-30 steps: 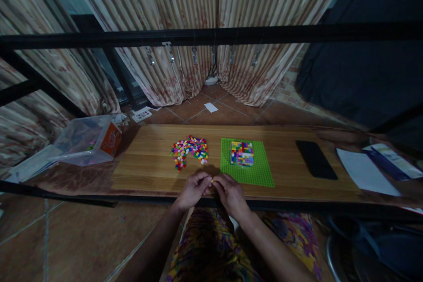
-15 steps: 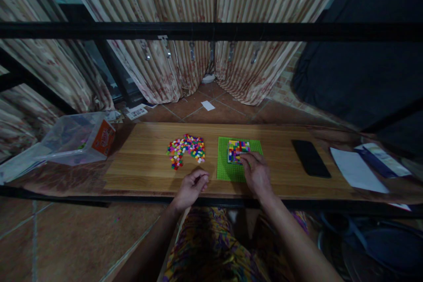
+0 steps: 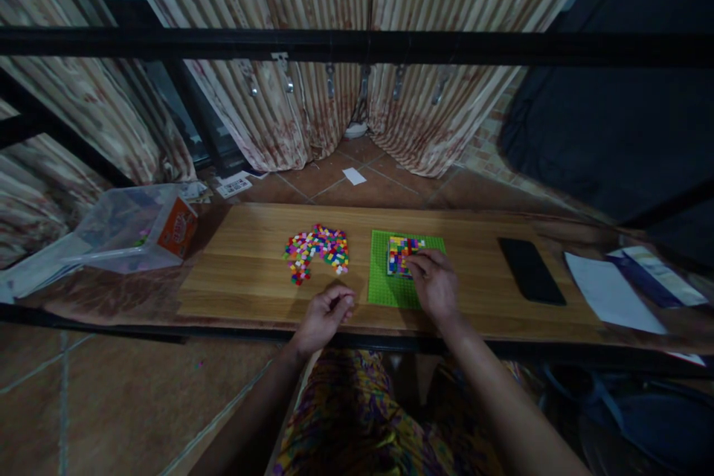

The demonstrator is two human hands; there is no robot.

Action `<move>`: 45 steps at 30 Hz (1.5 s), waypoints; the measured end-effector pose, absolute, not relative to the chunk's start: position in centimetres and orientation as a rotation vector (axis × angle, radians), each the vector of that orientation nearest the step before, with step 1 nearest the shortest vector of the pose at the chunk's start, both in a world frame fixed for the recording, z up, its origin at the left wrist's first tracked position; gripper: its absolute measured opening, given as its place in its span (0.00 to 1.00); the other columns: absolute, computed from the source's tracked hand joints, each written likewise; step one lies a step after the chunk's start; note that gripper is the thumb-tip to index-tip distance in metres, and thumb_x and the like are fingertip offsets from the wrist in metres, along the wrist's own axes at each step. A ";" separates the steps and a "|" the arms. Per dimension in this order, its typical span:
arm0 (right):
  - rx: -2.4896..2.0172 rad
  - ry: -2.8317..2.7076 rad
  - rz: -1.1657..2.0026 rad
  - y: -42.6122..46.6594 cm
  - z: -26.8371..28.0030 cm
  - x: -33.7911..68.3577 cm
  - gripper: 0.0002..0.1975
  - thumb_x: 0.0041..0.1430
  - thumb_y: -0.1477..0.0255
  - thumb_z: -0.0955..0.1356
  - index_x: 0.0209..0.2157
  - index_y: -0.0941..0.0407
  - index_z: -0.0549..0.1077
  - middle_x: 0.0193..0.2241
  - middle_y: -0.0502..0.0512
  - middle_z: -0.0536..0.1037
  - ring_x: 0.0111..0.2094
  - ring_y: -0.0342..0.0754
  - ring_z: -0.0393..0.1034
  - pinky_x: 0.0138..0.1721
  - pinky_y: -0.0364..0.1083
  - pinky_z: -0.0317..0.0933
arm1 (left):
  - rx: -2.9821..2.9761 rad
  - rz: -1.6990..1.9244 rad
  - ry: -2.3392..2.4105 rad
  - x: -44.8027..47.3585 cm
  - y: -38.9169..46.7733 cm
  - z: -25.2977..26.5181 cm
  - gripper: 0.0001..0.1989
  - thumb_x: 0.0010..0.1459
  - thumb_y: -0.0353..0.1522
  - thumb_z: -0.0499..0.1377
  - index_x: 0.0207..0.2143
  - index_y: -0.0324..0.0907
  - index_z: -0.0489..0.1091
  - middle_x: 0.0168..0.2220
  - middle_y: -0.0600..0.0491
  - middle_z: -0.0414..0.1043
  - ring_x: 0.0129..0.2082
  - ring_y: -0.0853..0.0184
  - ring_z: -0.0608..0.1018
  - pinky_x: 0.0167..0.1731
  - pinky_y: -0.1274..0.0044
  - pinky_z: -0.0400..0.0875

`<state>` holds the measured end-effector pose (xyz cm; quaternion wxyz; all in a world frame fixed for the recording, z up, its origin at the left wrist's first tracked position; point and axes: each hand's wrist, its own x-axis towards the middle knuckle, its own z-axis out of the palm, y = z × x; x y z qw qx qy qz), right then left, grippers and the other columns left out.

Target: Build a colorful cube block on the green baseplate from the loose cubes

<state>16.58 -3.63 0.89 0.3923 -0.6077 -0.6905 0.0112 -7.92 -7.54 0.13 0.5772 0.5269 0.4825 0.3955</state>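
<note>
A green studded baseplate (image 3: 379,286) lies on the wooden board, bearing a block of multicoloured toy bricks (image 3: 399,253). My right hand (image 3: 436,282) is over the right side of that block, its thumb and fingers pinched together at the bricks. Whatever sits between those fingertips is too small or hidden to make out. My left hand (image 3: 326,314) rests near the board's front edge, left of the baseplate, with fingers curled and thumb against them; its grasp is hidden. Beyond it lies a loose pile of small coloured bricks (image 3: 320,244).
The wooden board (image 3: 234,268) spans the table. A black phone (image 3: 532,271) lies on its right part, with white paper (image 3: 610,290) beyond. At far left stands a clear plastic box (image 3: 131,227) with an orange label. A dark bar (image 3: 357,44) crosses before the curtains.
The whole view has shifted slightly. My right hand stays at the brick block, its fingers a little changed in pose; my left hand keeps its curled pose.
</note>
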 end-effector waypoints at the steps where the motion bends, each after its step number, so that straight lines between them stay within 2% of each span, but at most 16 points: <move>1: -1.538 -1.737 0.030 -3.6 0.9 16.5 0.14 0.61 0.64 0.63 0.34 0.54 0.78 0.37 0.57 0.75 0.39 0.51 0.68 0.43 0.50 0.64 | 1.238 0.922 1.129 -7.9 -7.6 0.2 0.17 0.53 0.43 0.59 0.37 0.39 0.71 0.24 0.56 0.68 0.24 0.73 0.71 0.25 0.81 0.67; 10: -1.577 -1.814 -0.101 -4.7 0.5 16.1 0.14 0.63 0.70 0.60 0.40 0.55 0.77 0.38 0.60 0.75 0.44 0.52 0.66 0.45 0.50 0.63 | 1.282 0.915 1.145 -8.0 -7.7 -0.4 0.15 0.55 0.41 0.58 0.38 0.39 0.71 0.26 0.55 0.69 0.24 0.73 0.72 0.26 0.81 0.68; 22: -1.735 -2.019 -0.207 -5.7 1.2 15.0 0.19 0.61 0.78 0.58 0.48 0.56 0.73 0.43 0.62 0.74 0.45 0.55 0.65 0.46 0.53 0.61 | 1.301 0.912 1.145 -7.8 -7.6 -0.3 0.13 0.55 0.40 0.58 0.36 0.40 0.71 0.27 0.55 0.68 0.25 0.73 0.71 0.26 0.80 0.68; 31: -1.682 -1.953 -0.237 -6.0 1.0 15.5 0.17 0.62 0.75 0.58 0.48 0.57 0.72 0.42 0.62 0.74 0.42 0.55 0.66 0.44 0.52 0.63 | 1.237 0.975 1.178 -8.2 -8.8 0.5 0.13 0.54 0.40 0.58 0.35 0.39 0.70 0.25 0.56 0.68 0.24 0.73 0.71 0.26 0.80 0.67; 35: -1.607 -1.894 -0.159 -7.0 1.0 13.6 0.17 0.63 0.72 0.58 0.49 0.58 0.71 0.43 0.63 0.74 0.44 0.55 0.66 0.46 0.54 0.63 | 1.245 1.005 1.269 -9.8 -9.2 0.5 0.13 0.55 0.39 0.57 0.36 0.39 0.71 0.28 0.54 0.70 0.27 0.70 0.73 0.28 0.78 0.70; 40: -1.422 -1.981 0.122 -7.7 0.6 9.2 0.16 0.62 0.71 0.59 0.50 0.56 0.69 0.46 0.61 0.72 0.47 0.53 0.66 0.50 0.54 0.63 | 1.399 1.263 1.651 -13.2 -8.3 0.3 0.11 0.56 0.34 0.55 0.41 0.40 0.71 0.37 0.49 0.74 0.38 0.64 0.76 0.41 0.72 0.70; 45: -1.408 -2.038 0.261 -5.9 0.4 5.8 0.15 0.60 0.71 0.62 0.48 0.57 0.70 0.44 0.60 0.72 0.46 0.53 0.66 0.50 0.53 0.63 | 1.536 1.108 2.017 -15.4 -7.1 0.6 0.16 0.55 0.32 0.56 0.47 0.39 0.68 0.41 0.45 0.72 0.33 0.63 0.76 0.39 0.70 0.71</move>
